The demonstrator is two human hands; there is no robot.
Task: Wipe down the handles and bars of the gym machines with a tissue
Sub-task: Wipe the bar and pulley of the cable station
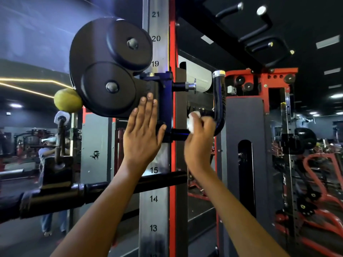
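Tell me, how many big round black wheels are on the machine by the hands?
2. The upper wheel sits beside the number 20 on the post; the lower wheel is just below and left of it, above the left hand. Others may be hidden.

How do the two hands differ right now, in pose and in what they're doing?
The left hand is flat, fingers straight, pressed against the blue carriage on the numbered post; the right hand is curled, gripping a white tissue. The left hand holds nothing, while the right hand works the tissue at the lower bend of the curved black handle. Both reach up at about the same height.
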